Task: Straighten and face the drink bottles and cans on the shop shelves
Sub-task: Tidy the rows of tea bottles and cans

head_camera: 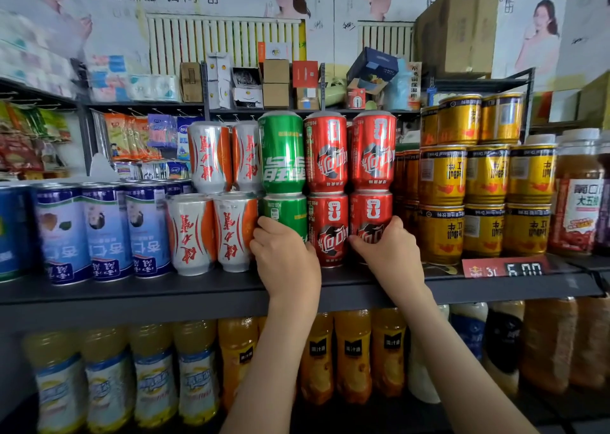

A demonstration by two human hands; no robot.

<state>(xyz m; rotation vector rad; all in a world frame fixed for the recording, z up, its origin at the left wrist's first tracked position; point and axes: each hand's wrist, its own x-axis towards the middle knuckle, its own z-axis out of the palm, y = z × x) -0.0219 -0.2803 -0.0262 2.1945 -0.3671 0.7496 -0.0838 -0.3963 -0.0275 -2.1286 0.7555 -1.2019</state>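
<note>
Two bare arms reach up from below to a dark shop shelf (198, 288) packed with drink cans, stacked two high.

The left hand (285, 255) is clamped on the lower green can (290, 212), fingers curled round its left side. The right hand (388, 252) is clamped on the lower red can (371, 212), fingers wrapped round its right side and thumb at its left. A middle red can (328, 229) stands between the two hands, touching both held cans.

There is little room to either side. White cans (191, 232) press against the green can's left, and gold cans (442, 232) stand just beside the red can's right. A top green can (282, 153) and top red cans (373, 151) sit directly on the lower row. Blue cans (105, 232) fill the far left.

The only open room is in front: a bare strip of shelf runs between the cans and the front edge, and both wrists cross that edge. A red price tag (505, 267) lies on the strip at the right. Orange bottles (353, 351) stand on the level below, behind the forearms.
</note>
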